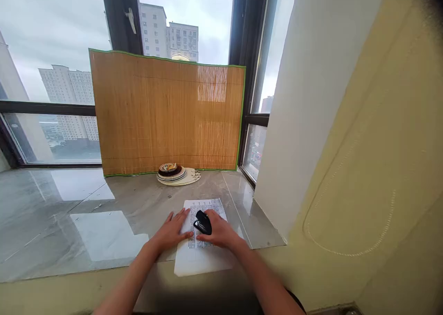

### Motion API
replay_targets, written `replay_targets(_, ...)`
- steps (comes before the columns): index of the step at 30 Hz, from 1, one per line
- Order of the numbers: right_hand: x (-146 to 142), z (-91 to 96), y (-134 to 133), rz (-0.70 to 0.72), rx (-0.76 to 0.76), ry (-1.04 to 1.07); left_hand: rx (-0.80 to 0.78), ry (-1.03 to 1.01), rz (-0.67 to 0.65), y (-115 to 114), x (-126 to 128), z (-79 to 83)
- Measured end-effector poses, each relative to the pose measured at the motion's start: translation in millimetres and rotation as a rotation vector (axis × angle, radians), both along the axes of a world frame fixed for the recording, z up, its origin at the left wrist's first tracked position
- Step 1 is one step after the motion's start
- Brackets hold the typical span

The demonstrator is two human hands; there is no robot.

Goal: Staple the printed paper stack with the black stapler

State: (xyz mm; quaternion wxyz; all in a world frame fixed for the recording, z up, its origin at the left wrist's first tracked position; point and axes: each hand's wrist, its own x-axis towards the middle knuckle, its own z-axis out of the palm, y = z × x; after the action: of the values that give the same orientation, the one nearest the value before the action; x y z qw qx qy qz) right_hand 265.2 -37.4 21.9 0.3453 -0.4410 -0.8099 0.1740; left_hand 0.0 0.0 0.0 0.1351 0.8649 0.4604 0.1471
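My right hand (pixel 221 229) is wrapped round a black stapler (pixel 202 223), whose jaws point left over the printed paper (pixel 204 259). Under both hands the paper lies on the grey stone windowsill, its near end reaching past the sill's front edge. My left hand (pixel 172 232) rests flat on the paper's left edge with fingers spread and holds nothing. Its thumb points toward the stapler, a small gap apart. Whether the stapler touches the sheet I cannot tell.
Behind the paper, a stack of plates (pixel 172 174) stands on the grey marbled sill (pixel 138 192). A bamboo mat (pixel 166 116) with green edging leans upright against the dark-framed window. On the right, a white wall (pixel 297 121) bounds the sill.
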Motion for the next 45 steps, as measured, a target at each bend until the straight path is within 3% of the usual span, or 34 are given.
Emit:
replay_targets(10,-17,2.5,35,0.021,0.053,0.152,-0.032,-0.052,0.077,5,-3,-0.1)
replay_targets(16,-1,-6.4,31,-0.252,0.261,0.352,-0.076,-0.113,0.103,6,-2,1.0)
replay_targets(23,3,-13.1,39,-0.305,0.25,0.349,-0.094,-0.171,0.17,6,-1,5.3)
replay_targets(31,4,-14.9,44,-0.358,0.208,0.349,-0.092,-0.188,0.229,14,-7,-7.2)
replay_targets(39,-1,-13.4,37,-0.378,0.316,0.183,-0.068,-0.225,0.221,13,-5,-6.0)
replay_targets(42,-3,-11.0,36,-0.406,0.324,0.211,-0.075,-0.243,0.221,15,-7,-10.6)
replay_targets(45,-7,-10.6,40,-0.306,0.262,0.273,-0.088,-0.291,0.206,20,-10,-15.5)
